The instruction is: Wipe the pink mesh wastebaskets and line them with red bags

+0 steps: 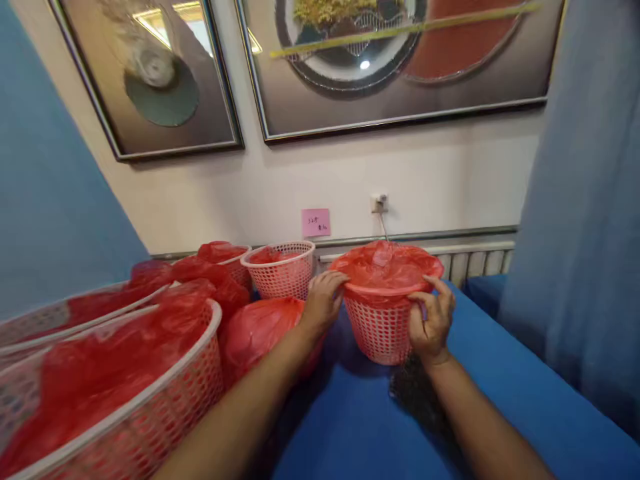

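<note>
A white perforated plastic basket (pixel 379 333) stands upright on the blue surface, lined with a thin red plastic bag (pixel 385 263) folded over its rim. My left hand (pixel 325 297) is closed on the bag's edge at the rim's left side. On the right side of the rim, my right hand (pixel 433 317) pinches the bag between thumb and fingers. The far side of the rim is covered by the bag. Left of my left forearm sits a rounded red plastic bundle (pixel 265 330), partly hidden by that arm.
Large white baskets (pixel 217 320) with red bags crowd the left, and a smaller lined basket (pixel 283 277) stands behind. A dark mesh-like item (pixel 423 393) lies by my right forearm. Behind are a radiator (pixel 480 260), a wall socket (pixel 379 203) and a blue curtain (pixel 580 200).
</note>
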Demonstrator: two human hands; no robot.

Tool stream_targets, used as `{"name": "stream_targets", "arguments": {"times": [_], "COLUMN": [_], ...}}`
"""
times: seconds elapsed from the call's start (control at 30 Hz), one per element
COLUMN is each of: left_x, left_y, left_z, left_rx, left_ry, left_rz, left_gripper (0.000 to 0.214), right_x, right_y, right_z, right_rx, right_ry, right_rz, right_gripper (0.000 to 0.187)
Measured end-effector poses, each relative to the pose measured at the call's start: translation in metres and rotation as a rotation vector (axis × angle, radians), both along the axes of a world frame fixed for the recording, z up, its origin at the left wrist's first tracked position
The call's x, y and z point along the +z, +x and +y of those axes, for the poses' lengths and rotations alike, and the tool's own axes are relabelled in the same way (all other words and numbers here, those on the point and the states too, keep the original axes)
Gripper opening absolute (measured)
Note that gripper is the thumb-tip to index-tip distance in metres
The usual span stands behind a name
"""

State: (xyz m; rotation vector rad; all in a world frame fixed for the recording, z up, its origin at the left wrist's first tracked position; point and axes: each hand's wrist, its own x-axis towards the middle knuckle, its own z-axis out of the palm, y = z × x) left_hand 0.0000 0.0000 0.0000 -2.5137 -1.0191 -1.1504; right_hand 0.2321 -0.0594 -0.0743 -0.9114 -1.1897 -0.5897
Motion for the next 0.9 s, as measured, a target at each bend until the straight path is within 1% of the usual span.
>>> {"name": "stream_targets", "arguments": {"times": [0.07,0.1,0.17,0.23,0.3,0.37,0.4,0.47,0.5,0.57,0.6,0.63,0.67,0.77,0.9], "left_x": [-0.001,-0.002,-0.004,-0.005,-0.006,-0.005,-0.003,0.002,0.005,0.012,0.015,0.017,0.019,0.017,0.008], "left_y": [0.002,0.005,0.018,0.037,0.057,0.07,0.072,0.068,0.063,0.049,0.043,0.038,0.035,0.034,0.04], "left_z": [-0.002,-0.004,-0.012,-0.023,-0.036,-0.045,-0.048,-0.046,-0.042,-0.032,-0.025,-0.019,-0.014,-0.003,0.002], "left_rx": [0.043,0.059,0.082,0.088,0.068,-0.024,-0.088,-0.183,-0.182,-0.096,-0.048,-0.015,0.0,-0.026,-0.101], "left_ry": [0.018,0.027,0.047,0.06,0.046,0.0,-0.03,-0.104,-0.166,-0.34,-0.442,-0.534,-0.615,-0.762,-0.868], "left_rz": [-0.019,-0.026,-0.035,-0.033,-0.022,-0.046,-0.095,-0.287,-0.439,-0.756,-0.875,-0.948,-0.983,-0.981,-1.019], "left_gripper": [0.028,0.027,0.024,0.021,0.021,0.026,0.031,0.043,0.046,0.04,0.034,0.029,0.027,0.038,0.05], "right_x": [0.01,0.015,0.024,0.03,0.031,0.028,0.026,0.022,0.02,0.019,0.019,0.019,0.02,0.022,0.022], "right_y": [-0.004,-0.006,-0.013,-0.02,-0.024,-0.025,-0.024,-0.019,-0.017,-0.014,-0.013,-0.012,-0.012,-0.013,-0.012], "right_z": [-0.009,-0.014,-0.023,-0.028,-0.028,-0.023,-0.019,-0.012,-0.01,-0.007,-0.006,-0.007,-0.007,-0.008,-0.008], "right_rx": [0.008,0.023,0.083,0.165,0.223,0.237,0.23,0.209,0.202,0.202,0.207,0.211,0.212,0.195,0.183], "right_ry": [0.092,0.111,0.102,0.002,-0.155,-0.28,-0.316,-0.344,-0.342,-0.325,-0.318,-0.314,-0.315,-0.332,-0.336], "right_rz": [0.08,0.094,0.062,-0.04,-0.137,-0.187,-0.191,-0.173,-0.158,-0.137,-0.134,-0.132,-0.13,-0.12,-0.112], "right_gripper": [0.018,0.021,0.032,0.045,0.053,0.055,0.054,0.05,0.047,0.042,0.039,0.038,0.036,0.033,0.029]}}
